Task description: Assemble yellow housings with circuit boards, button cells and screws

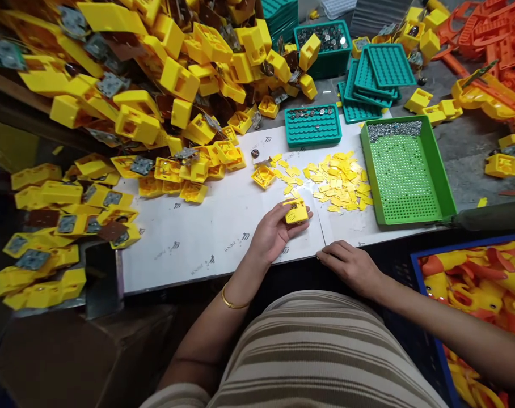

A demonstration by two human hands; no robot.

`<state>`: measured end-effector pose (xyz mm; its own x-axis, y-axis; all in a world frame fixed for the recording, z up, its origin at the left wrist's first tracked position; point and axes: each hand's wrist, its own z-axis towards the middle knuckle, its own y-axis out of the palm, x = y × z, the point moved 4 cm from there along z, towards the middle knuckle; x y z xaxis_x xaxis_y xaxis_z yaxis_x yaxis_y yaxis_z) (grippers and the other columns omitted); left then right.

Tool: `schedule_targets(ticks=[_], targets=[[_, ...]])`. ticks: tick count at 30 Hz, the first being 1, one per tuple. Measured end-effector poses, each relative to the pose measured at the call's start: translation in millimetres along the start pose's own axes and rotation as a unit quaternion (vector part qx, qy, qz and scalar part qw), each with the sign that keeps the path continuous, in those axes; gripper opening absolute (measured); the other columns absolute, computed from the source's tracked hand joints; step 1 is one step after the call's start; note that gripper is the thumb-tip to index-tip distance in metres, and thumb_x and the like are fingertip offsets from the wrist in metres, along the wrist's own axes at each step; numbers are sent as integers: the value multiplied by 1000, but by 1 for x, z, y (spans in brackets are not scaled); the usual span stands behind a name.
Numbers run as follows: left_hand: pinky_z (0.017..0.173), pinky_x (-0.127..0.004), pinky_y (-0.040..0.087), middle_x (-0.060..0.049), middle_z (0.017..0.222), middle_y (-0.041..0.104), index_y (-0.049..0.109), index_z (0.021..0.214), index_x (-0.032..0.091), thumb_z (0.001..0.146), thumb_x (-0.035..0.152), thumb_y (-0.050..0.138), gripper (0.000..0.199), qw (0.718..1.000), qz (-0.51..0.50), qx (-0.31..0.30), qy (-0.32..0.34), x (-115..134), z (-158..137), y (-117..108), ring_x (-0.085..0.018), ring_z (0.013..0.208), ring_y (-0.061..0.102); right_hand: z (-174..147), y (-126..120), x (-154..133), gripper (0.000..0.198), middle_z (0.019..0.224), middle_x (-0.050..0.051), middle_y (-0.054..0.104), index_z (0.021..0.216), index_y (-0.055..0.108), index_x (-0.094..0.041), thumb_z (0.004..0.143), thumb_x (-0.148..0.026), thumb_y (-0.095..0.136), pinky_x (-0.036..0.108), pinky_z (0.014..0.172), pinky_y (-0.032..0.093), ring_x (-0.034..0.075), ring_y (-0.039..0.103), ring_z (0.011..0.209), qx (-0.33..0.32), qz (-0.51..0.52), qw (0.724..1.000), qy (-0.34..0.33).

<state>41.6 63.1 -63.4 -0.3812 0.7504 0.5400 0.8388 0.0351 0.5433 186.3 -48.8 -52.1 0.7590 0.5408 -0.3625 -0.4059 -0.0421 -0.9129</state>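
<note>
My left hand [269, 233] is closed around a small yellow plastic housing [297, 212], which has a dark opening and a patch of small holes on its upper face. At the front edge of the white board [215, 226], my right hand [351, 265] has its fingers curled and pressed together; what they hold, if anything, is hidden. Just beyond the left hand lie loose flat yellow pieces [340, 180] in a heap. An open yellow housing [264, 177] sits near them, with a small round dark part [255, 153] behind it.
A green perforated basket [453, 198] with small metal parts stands at the right. Behind are a teal tray [312, 139] of round metal parts and stacked teal trays [389, 65]. Yellow housings [178, 79] pile up left. A blue-rimmed crate [423, 294] holds yellow-and-orange toys.
</note>
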Motion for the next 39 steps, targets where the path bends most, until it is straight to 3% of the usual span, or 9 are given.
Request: schedule_targets(ticks=[4, 8, 11, 15, 17, 21, 27, 36, 39], targets=[[68, -28, 58, -12, 106, 70, 63, 108, 15, 82, 26, 62, 29, 999, 39, 2, 23, -2, -6, -1, -22, 90, 70, 5, -4, 13, 21, 83, 8, 67, 94, 68, -18, 94, -20, 47, 27, 61, 49, 17, 61, 74, -2, 21, 999, 47], [76, -27, 57, -9, 109, 69, 67, 110, 17, 79, 21, 66, 32, 998, 51, 6, 34, -5, -8, -1, -16, 89, 67, 12, -20, 34, 28, 83, 6, 66, 116, 63, -20, 94, -28, 49, 28, 67, 51, 16, 61, 73, 28, 198, 963, 179], [84, -33, 56, -8, 108, 69, 69, 108, 17, 79, 19, 65, 29, 999, 30, 7, 17, -11, -7, 3, -18, 93, 67, 14, -27, 50, 29, 80, 3, 65, 112, 66, -21, 89, -36, 56, 29, 67, 53, 14, 62, 71, 81, 379, 870, 304], [86, -35, 56, -10, 110, 69, 70, 103, 15, 84, 24, 60, 24, 1000, -7, -2, 1, -20, -5, 12, -20, 97, 67, 13, -19, 59, 34, 69, -1, 65, 90, 67, -19, 71, -45, 76, 26, 58, 56, 13, 64, 60, 142, 587, 673, 427], [89, -36, 55, -10, 109, 70, 70, 103, 16, 84, 24, 60, 23, 1000, -8, -6, 5, -25, -5, 16, -20, 97, 67, 14, -18, 59, 34, 73, 0, 67, 84, 65, -19, 65, -43, 80, 26, 59, 57, 13, 67, 64, 181, 608, 637, 439], [97, -41, 50, -10, 111, 69, 68, 105, 16, 85, 24, 58, 24, 999, -28, -24, 8, -32, -4, 24, -21, 101, 66, 22, -24, 56, 27, 69, 0, 68, 80, 68, -19, 66, -39, 80, 24, 54, 57, 14, 67, 62, 239, 553, 677, 423], [100, -40, 47, -9, 108, 70, 66, 108, 14, 88, 20, 52, 25, 998, -52, -28, -3, -37, -4, 27, -18, 98, 66, 37, -26, 48, 20, 70, 3, 72, 80, 74, -17, 70, -34, 75, 22, 44, 52, 13, 64, 53, 231, 450, 750, 425], [99, -40, 47, -8, 106, 70, 67, 107, 14, 87, 23, 57, 24, 999, -28, -21, 10, -39, -2, 26, -17, 97, 65, 44, -20, 48, 14, 75, 2, 74, 83, 74, -18, 77, -30, 69, 27, 61, 56, 14, 67, 61, 184, 397, 818, 373], [96, -40, 50, -6, 100, 71, 66, 107, 16, 82, 25, 67, 27, 999, 20, -30, 27, -40, 0, 24, -17, 93, 66, 48, -25, 43, 10, 77, 3, 72, 86, 74, -20, 81, -25, 67, 27, 63, 54, 14, 65, 65, 197, 310, 878, 306]])
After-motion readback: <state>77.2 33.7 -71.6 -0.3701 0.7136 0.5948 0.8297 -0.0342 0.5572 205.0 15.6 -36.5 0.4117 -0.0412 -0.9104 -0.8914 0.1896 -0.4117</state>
